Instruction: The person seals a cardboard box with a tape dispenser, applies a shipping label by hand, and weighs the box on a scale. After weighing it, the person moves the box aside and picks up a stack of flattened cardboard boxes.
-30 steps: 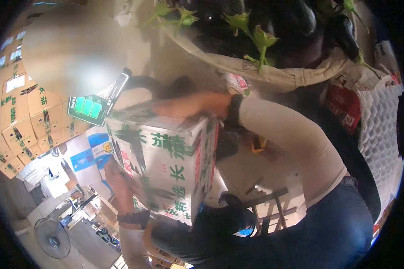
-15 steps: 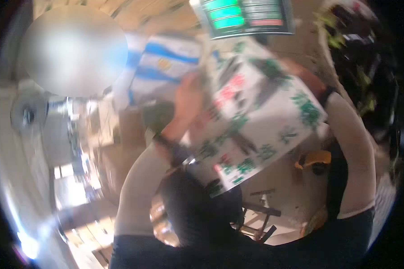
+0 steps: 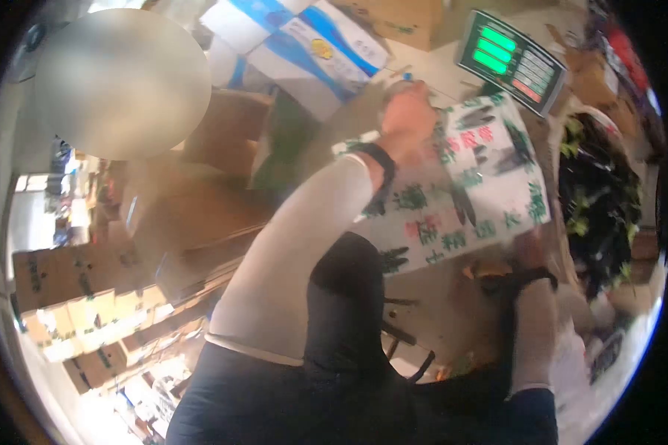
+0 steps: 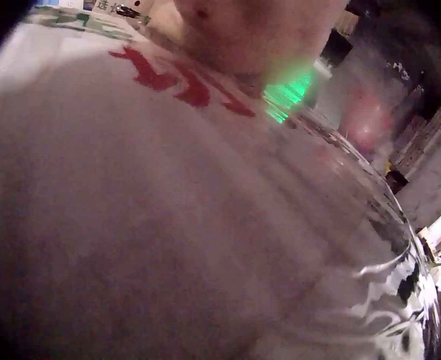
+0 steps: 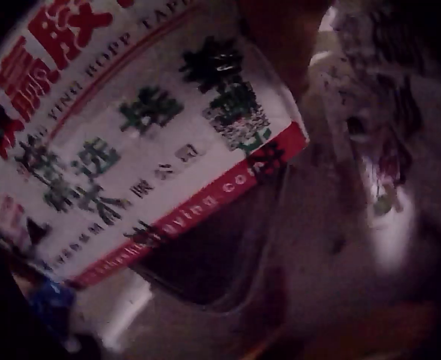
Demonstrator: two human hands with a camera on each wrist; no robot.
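A white carton (image 3: pixel 453 200) with green and red printing lies tilted across the middle of the head view. My left hand (image 3: pixel 408 119) grips its upper left edge, with the wristband arm reaching over that side. The hand's heel also shows against the taped white face in the left wrist view. At the carton's lower right edge is my right hand (image 3: pixel 528 248), mostly hidden and dim. In the right wrist view, the carton's printed, red-striped tape (image 5: pixel 235 187) fills the upper left, with the hand a dark shape above; I cannot tell how its fingers lie.
A scale display (image 3: pixel 512 63) with green readouts stands just beyond the carton. Blue-and-white boxes (image 3: pixel 312 44) are behind it. Dark eggplants (image 3: pixel 597 200) with green stems fill a sack at right. Brown cartons (image 3: pixel 82 274) are stacked at left, and a stool (image 3: pixel 404 341) stands below.
The view has swung round, bringing the scale display to the upper right. The carton has turned and shifted right in view; my left hand is at its upper edge, my right hand lower.
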